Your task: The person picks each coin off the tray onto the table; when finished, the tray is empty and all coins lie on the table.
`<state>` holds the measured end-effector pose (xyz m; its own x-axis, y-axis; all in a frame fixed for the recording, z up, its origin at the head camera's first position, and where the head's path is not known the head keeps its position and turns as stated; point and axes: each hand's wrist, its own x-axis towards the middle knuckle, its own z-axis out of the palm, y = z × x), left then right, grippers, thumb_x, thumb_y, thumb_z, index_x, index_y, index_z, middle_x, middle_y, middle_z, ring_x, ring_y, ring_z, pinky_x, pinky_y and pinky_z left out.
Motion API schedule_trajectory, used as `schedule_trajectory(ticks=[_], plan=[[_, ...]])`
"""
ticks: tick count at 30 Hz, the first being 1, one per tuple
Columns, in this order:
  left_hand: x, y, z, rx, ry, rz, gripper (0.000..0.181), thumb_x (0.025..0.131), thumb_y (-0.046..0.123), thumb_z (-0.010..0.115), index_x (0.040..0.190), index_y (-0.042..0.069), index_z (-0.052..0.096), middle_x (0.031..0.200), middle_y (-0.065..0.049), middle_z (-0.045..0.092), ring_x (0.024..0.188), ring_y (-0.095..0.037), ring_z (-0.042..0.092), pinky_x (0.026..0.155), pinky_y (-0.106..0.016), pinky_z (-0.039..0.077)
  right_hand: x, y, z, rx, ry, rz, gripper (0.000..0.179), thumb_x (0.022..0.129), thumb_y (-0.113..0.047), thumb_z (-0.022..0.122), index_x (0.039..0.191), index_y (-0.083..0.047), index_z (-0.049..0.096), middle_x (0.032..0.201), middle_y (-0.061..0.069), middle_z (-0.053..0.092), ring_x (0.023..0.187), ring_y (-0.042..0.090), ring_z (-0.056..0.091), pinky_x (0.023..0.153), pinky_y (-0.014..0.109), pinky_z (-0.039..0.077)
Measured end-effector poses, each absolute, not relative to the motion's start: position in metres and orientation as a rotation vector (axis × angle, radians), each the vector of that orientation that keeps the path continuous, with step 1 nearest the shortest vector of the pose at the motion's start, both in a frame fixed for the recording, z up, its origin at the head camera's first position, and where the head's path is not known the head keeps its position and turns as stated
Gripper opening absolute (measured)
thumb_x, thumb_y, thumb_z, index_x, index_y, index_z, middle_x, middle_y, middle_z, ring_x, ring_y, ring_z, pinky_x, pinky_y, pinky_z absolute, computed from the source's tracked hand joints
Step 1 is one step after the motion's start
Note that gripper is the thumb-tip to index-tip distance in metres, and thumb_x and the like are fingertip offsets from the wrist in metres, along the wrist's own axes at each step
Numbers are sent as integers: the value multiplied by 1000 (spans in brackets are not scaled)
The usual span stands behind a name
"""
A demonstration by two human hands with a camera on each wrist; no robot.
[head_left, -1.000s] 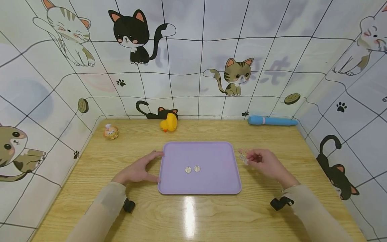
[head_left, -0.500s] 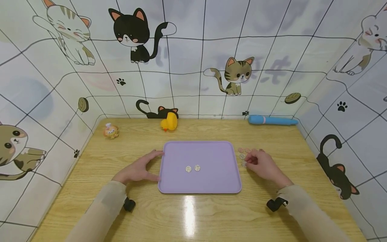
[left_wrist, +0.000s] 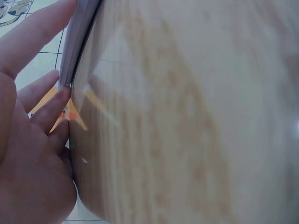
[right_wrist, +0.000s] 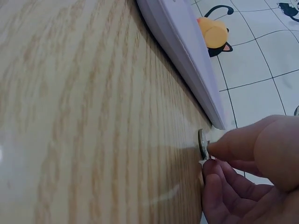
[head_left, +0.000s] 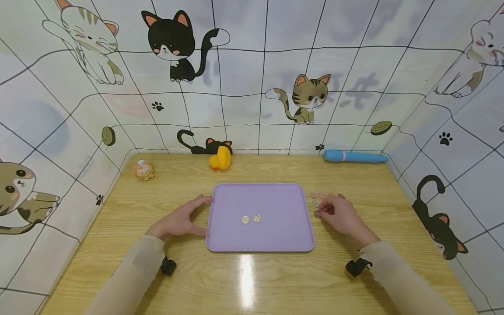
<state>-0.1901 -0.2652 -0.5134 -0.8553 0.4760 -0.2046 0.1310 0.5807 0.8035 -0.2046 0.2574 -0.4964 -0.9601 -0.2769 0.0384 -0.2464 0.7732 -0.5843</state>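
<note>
My left hand (head_left: 182, 220) has its thumb and fingers spread, touching the left edge of a light purple tray (head_left: 275, 197). In the left wrist view the fingers (left_wrist: 51, 105) lie along the tray's side. Two silver coins, one a silver coin (head_left: 245, 220) and beside it another coin (head_left: 257, 218), lie flat on the tray. Just right of the tray, my right hand (head_left: 341, 215) pinches a silver coin (head_left: 317, 214) low over the table; in the right wrist view this coin (right_wrist: 202, 143) shows nearly edge-on at the fingertips. Part of it is hidden by the fingers.
Beyond the right fingertips lie a silver coin (head_left: 315, 204), a copper-coloured coin (head_left: 313, 195) and another copper-coloured coin (head_left: 322, 195). At the back stand a yellow rubber duck (head_left: 220, 159), a small figurine (head_left: 145, 171) and a blue pen-shaped object (head_left: 354, 156), before a cat-patterned wall.
My right hand has shifted slightly left and down with the pinched coin, uncovering the coins behind it. The pinched coin now looks darker. The left hand and tray have stayed put.
</note>
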Motion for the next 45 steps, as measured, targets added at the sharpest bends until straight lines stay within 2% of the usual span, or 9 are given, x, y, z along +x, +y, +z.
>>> schedule_trajectory(ticks=[18, 29, 36, 41, 45], plan=[[-190, -264, -512, 469, 2408, 1187, 103, 78, 38, 94, 163, 31, 37, 177, -5, 15, 163, -38, 2, 124, -72, 3, -207, 258, -497, -479, 2895, -882, 10, 91, -11, 79, 96, -5, 73, 85, 0, 69, 78, 13, 62, 70, 30, 53], [-190, -264, -511, 489, 2415, 1190, 101, 79, 34, 94, 163, 28, 37, 176, -7, 16, 162, -41, 3, 124, -73, 3, -208, 259, -500, -504, 2914, -869, 10, 90, -12, 79, 95, -6, 73, 85, -1, 69, 78, 12, 62, 71, 30, 54], [-190, -264, -511, 467, 2403, 1195, 103, 77, 37, 95, 163, 30, 38, 177, -6, 14, 163, -38, 2, 125, -72, 3, -207, 258, -497, -498, 2920, -872, 12, 90, -12, 81, 96, -6, 73, 86, 0, 69, 78, 12, 63, 71, 30, 54], [-190, -264, -510, 459, 2391, 1210, 104, 76, 36, 96, 163, 30, 38, 177, -8, 13, 162, -39, 0, 125, -71, 2, -206, 258, -492, -457, 2898, -917, 12, 93, -16, 80, 99, -6, 74, 89, 1, 68, 80, 14, 61, 72, 30, 52], [-190, -264, -510, 462, 2394, 1206, 104, 77, 36, 96, 163, 30, 37, 177, -8, 13, 162, -40, 1, 124, -72, 2, -206, 258, -486, -394, 2887, -978, 12, 98, -18, 74, 104, -7, 73, 89, 2, 66, 79, 16, 58, 64, 28, 50]])
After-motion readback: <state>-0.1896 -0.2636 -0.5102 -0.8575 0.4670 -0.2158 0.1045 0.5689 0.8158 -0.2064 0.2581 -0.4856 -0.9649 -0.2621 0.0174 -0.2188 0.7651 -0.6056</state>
